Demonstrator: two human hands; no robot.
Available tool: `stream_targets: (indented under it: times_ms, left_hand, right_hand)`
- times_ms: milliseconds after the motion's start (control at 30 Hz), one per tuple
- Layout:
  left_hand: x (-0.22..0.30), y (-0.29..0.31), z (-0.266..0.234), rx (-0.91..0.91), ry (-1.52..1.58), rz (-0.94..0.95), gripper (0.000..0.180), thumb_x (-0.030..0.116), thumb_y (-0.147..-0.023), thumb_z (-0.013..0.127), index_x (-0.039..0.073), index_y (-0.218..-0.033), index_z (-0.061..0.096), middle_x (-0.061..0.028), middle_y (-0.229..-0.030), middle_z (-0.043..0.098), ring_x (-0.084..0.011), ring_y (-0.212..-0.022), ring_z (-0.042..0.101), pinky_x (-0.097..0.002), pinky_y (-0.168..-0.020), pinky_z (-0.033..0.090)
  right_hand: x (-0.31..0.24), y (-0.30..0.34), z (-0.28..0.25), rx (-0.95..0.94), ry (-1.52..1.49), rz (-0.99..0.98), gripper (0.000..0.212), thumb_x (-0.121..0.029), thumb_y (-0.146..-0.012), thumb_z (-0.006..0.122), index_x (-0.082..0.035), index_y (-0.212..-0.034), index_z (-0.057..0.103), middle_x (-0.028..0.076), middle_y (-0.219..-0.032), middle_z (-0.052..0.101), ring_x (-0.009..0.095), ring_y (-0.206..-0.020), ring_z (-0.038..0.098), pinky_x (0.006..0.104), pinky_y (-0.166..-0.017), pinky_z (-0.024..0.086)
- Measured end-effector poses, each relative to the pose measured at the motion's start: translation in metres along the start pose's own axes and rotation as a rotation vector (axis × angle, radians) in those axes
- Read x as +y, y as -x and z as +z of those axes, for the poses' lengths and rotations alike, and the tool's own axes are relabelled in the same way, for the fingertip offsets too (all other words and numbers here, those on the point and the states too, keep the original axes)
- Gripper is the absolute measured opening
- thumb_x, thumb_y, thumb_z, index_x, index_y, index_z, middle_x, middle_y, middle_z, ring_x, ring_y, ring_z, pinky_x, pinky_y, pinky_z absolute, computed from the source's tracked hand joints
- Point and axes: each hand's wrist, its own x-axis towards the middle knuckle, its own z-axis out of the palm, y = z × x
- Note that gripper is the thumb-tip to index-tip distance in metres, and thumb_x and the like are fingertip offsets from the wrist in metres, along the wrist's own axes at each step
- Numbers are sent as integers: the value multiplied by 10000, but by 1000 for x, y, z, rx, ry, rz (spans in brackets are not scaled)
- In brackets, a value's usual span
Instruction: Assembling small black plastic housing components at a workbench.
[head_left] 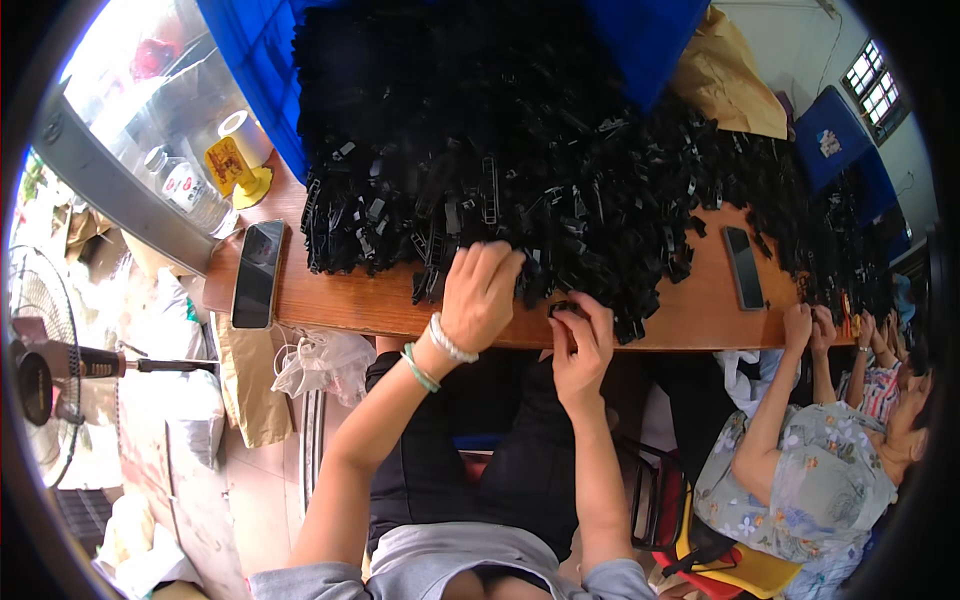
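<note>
A large heap of small black plastic parts (pixel 430 170) covers the table in front of me. At its near edge, my left hand (pixel 480 298) is over the parts with its fingers bent down; the fingertips are blurred, and whether they grip anything is hidden. A white bracelet and a pale green one circle that wrist. Just to the right, my right hand (pixel 583 350) is closed, thumb and fingers pinching a small black plastic part (pixel 563 307) close above the table's front edge. The exact kind of part is too small to tell.
On the brown table (pixel 340 305) lie a phone (pixel 258 275) at left and another phone (pixel 742 268) at right. A plastic bottle (pixel 190 195), a yellow stand (pixel 240 172) and a blue bin (pixel 255 70) are behind. A fan (pixel 50 370) stands left; co-workers sit right.
</note>
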Motion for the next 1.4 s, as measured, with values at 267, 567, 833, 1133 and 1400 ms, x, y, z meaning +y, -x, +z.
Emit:
stream_targets:
  times_ms: [267,567,833,1133,1400]
  left_hand:
    - [25,63,-4,-160,74,-19,209,-35,-753,699,8,-952,651,-90,-952,590,-261,-818,581,-381,-733,446]
    - [14,54,-27,-118,142,-264,251,-39,-713,749,-21,-953,678,-103,-941,638,-296,-835,592,-387,-755,502]
    - [6,59,-27,-126,252,-257,240,-87,-710,729,-25,-938,689,-105,-954,657,-283,-842,610,-352,-724,520]
    - [9,57,-27,-175,284,-193,259,-40,-693,711,-30,-951,691,-86,-942,625,-259,-837,592,-374,-717,507]
    - [4,34,-40,-275,463,-177,209,71,-729,798,-22,-884,693,-88,-904,625,-274,-807,583,-370,-705,502]
  right_hand:
    - [-12,19,2,10,-230,427,264,29,-845,708,6,-1096,629,110,-1105,604,138,-793,637,238,-635,516]
    - [-18,9,-27,-215,-162,501,265,27,-802,732,28,-1061,671,83,-930,604,199,-777,608,305,-708,498]
    - [-14,-13,-29,-513,-267,530,260,7,-800,744,25,-1056,698,56,-857,611,157,-713,574,268,-666,456]
    - [-24,-9,-10,-488,-189,407,300,31,-731,771,16,-1024,711,69,-936,591,213,-851,529,330,-741,451]
    - [-23,12,-25,-391,-262,395,229,86,-802,696,36,-1025,696,104,-944,618,230,-791,620,315,-685,496]
